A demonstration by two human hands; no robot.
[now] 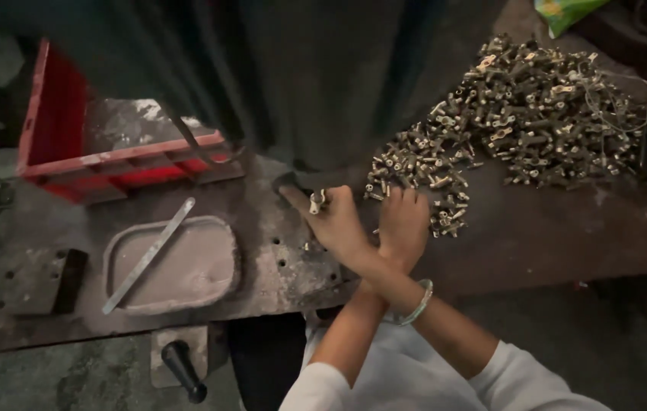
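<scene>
1. Nearest us, a black knobbed lever (184, 371) projects below the worn grey steel bench (537, 236).
2. Our forearms are crossed. The right hand (339, 226), reaching leftward, pinches one small brass fitting (316, 201) between its fingertips, beside the drilled holes in the bench.
3. The left hand (403, 221) lies palm-down, fingers curled, on the near edge of the heap of small brass fittings (521, 114). We cannot tell whether it has closed on a piece.
4. We judge the step in hand to be single-piece handling; uncrossing calls for a firm pinch.
5. Leftward sits a shallow grey oval tray (202, 274) bearing a flat metal strip (148, 255); beyond, a red plastic crate (57, 114).
</scene>
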